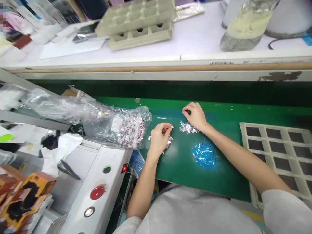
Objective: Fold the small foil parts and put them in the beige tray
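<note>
On the green tabletop (180, 169), my left hand (160, 138) pinches a small pale piece (172, 126) between thumb and fingertips, above a loose pile of small silvery-brown pieces (168, 143). To its right, my right hand (195, 116) has thumb and fingertips pressed together at the back edge of a pile of small silver-white pieces (188, 127); anything between those fingertips is too small to make out. A heap of shiny blue film bits (204, 155) lies nearer my body, below the right forearm.
Clear plastic bags, one full of small pieces (131, 130), lie at left. Beside them is a machine with a red button (97, 192). A compartment tray (265, 143) sits at right. Above runs a white shelf (195, 39) with stacked trays (141, 35) and a bottle (246, 29).
</note>
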The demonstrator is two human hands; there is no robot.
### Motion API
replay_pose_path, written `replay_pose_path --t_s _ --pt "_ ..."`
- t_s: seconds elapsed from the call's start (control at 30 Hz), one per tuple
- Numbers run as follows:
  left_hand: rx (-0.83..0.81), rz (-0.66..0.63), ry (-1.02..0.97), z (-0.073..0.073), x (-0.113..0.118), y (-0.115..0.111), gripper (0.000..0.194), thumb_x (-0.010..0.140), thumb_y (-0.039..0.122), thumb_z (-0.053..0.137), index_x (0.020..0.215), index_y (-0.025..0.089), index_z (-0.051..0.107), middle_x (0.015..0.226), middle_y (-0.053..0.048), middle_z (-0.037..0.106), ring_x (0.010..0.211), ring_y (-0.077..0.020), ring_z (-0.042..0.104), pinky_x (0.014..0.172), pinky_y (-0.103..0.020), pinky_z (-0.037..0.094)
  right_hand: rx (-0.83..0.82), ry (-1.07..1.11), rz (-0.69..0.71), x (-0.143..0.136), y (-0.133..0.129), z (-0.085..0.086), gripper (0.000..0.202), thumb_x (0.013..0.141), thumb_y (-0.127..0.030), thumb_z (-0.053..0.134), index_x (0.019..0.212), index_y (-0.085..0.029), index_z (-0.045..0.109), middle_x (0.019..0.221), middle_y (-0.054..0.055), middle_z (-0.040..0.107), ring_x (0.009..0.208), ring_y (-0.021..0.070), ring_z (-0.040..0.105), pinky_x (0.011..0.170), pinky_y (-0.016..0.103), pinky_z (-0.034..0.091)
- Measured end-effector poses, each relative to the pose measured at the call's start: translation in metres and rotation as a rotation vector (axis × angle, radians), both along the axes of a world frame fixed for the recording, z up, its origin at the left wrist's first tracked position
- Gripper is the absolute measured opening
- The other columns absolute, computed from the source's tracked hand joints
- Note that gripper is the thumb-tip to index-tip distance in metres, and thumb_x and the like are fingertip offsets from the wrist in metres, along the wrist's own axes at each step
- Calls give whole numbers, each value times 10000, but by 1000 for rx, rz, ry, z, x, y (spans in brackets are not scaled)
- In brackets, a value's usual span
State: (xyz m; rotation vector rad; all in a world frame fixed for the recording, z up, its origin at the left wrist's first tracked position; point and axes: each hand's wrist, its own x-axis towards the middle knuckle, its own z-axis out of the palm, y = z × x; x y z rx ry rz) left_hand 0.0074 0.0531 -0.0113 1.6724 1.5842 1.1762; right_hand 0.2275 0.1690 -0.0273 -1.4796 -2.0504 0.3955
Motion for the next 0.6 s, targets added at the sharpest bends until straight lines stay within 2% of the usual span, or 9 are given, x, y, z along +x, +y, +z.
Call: replay_pose_path --t_s 0.17,0.3,0.47,0.53,0.6 --pt "-11 -20 -24 1 0 1 114 983 182 734 1069 241 779 997 -55 810 854 -198 750 827 -341 603 39 12 49 4 -5 6 154 989 -251 623 927 -241 763 1053 106 789 991 335 657 891 518 535" --pt "21 -30 -14 0 -1 2 139 1003 207 702 1086 260 800 1006 -59 797 858 -211 747 802 -353 622 16 128 125 0 -17 22 127 985 -264 633 922 -245 741 1005 84 791 958 303 689 873 482 556" --pt "16 -44 -25 -2 -1 2 116 1011 216 681 1078 264 764 1001 -55 800 880 -220 754 822 -369 619 -240 378 371 -13 -37 45 122 1005 -307 643 986 -238 743 1000 55 813 892 236 758 816 388 595" --pt "-25 -40 -89 -2 0 2 48 1004 238 689 1045 258 702 965 -41 790 864 -213 768 810 -353 618 -318 413 426 -16 -43 50 148 1026 -337 636 1035 -236 744 1036 57 823 901 231 771 805 376 601" --pt "-76 -40 -180 -2 1 2 83 993 256 703 1041 255 636 927 -22 775 817 -199 781 778 -330 622 -339 419 468 -17 -48 53 159 1041 -346 628 1057 -238 743 1068 57 828 930 231 780 820 372 603"
